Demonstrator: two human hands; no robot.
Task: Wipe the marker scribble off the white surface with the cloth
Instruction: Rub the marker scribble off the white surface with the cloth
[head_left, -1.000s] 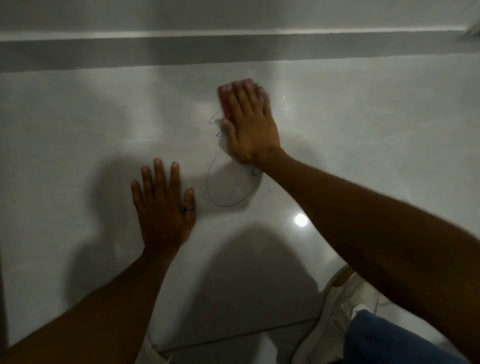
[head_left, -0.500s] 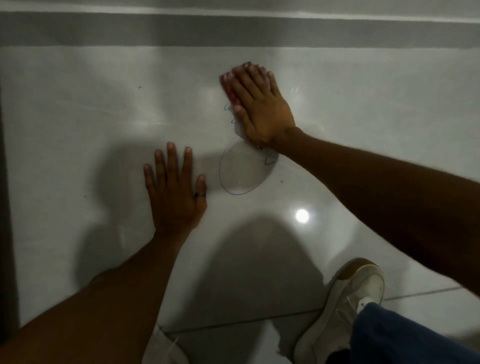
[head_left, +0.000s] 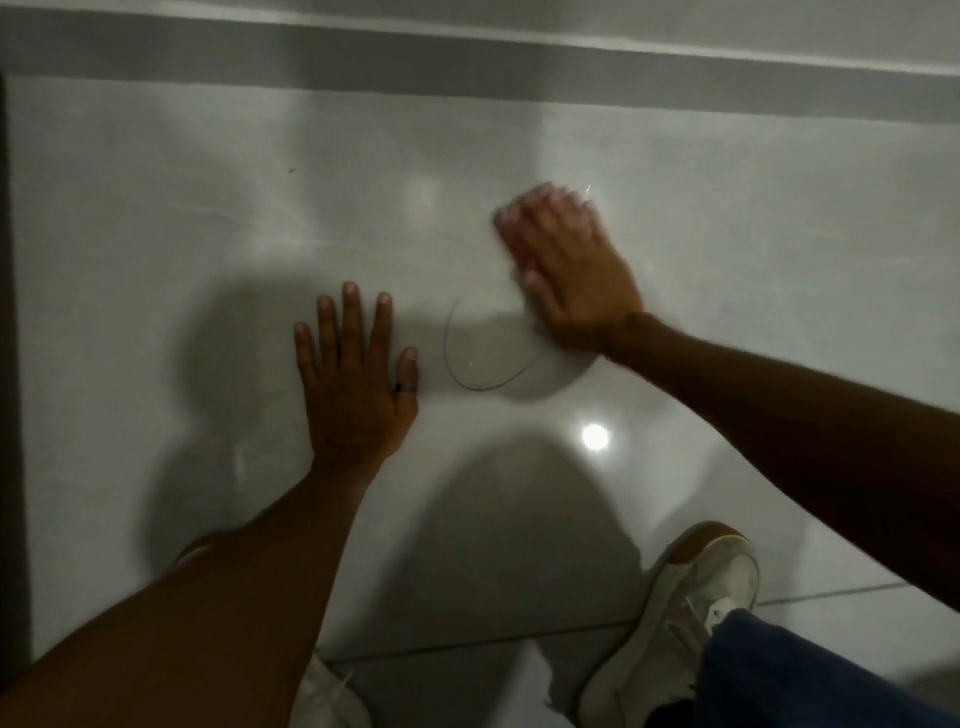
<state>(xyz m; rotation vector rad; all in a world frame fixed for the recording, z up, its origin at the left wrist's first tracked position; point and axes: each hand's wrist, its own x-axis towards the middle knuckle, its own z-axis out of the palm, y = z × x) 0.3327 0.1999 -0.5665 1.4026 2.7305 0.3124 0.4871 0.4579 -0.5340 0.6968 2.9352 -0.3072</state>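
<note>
A glossy white tiled surface (head_left: 156, 260) fills the view. A thin dark marker loop (head_left: 457, 366) curves on it near the middle. My right hand (head_left: 571, 270) lies flat just above and right of the loop, blurred by motion, pressing a reddish cloth (head_left: 511, 239) whose edge shows under the fingers. My left hand (head_left: 353, 379) rests flat on the surface left of the loop, fingers spread, a dark ring on the thumb, holding nothing.
A grey band and a pale ledge (head_left: 467, 57) run along the far edge. A white shoe (head_left: 675, 623) and blue trouser leg (head_left: 810, 675) are at the lower right, near a tile joint (head_left: 467, 647). A bright light reflection (head_left: 595, 436) sits below the loop.
The small squiggles above the loop are gone, and the loop's upper right part is fainter. My right hand with the cloth is now blurred in motion. The left hand has stayed flat.
</note>
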